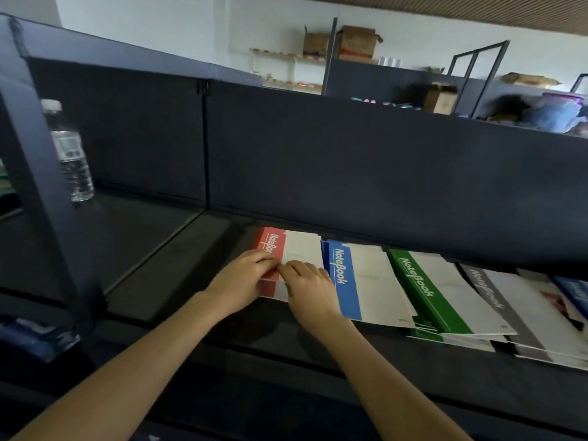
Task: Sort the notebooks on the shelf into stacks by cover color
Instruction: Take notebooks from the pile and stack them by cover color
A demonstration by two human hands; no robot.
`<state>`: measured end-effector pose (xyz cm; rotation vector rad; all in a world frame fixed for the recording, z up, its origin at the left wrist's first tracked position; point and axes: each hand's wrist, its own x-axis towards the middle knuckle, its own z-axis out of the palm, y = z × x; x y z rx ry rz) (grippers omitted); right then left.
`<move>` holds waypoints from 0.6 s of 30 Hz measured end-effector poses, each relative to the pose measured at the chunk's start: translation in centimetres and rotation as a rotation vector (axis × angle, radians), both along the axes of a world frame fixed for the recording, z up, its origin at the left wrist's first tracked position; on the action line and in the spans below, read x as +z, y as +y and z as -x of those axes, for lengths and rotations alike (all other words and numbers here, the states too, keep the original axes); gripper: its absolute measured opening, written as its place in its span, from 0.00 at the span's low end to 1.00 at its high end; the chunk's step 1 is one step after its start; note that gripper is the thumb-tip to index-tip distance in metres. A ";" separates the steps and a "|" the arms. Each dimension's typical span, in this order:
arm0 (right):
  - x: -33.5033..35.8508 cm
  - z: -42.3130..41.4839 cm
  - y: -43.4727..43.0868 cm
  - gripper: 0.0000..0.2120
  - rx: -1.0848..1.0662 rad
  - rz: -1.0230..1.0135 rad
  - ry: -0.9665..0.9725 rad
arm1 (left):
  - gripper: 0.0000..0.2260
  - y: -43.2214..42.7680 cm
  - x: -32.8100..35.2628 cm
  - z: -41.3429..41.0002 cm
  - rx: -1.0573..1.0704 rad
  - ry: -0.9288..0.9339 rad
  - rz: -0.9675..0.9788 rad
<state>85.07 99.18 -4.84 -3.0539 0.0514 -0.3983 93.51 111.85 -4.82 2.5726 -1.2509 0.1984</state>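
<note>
Several notebook stacks lie side by side on the dark shelf (178, 281): a red-spined stack (270, 246) at the left, then a blue one (346, 281), a green one (423, 291) and a grey one (496, 300). At the far right edge a dark blue cover (572, 291) pokes out. My left hand (241, 281) and my right hand (308, 288) both rest on the near part of the red stack, fingertips meeting over its top cover. Their fingers are curled at the stack's front edge, and the hands hide the grip itself.
A clear water bottle (68, 151) stands at the back left of the shelf beside a dark upright post (41, 186). A dark back panel (350, 167) closes the shelf behind the notebooks. Cardboard boxes (353, 43) sit on far shelving.
</note>
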 end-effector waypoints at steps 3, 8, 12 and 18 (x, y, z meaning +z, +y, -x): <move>-1.0 -1.1 1.1 0.20 -0.005 0.005 0.079 | 0.25 1.8 -0.4 -0.6 -0.052 0.122 -0.023; -1.5 -1.6 1.0 0.25 -0.031 0.015 0.219 | 0.30 2.4 -1.2 -1.2 -0.068 0.129 -0.165; -0.6 -1.6 0.5 0.19 -0.028 -0.076 0.277 | 0.23 1.0 0.0 -1.0 -0.030 0.121 -0.195; 0.7 0.5 -2.8 0.16 -0.157 -0.108 0.189 | 0.17 -3.8 1.5 0.8 -0.011 0.004 -0.122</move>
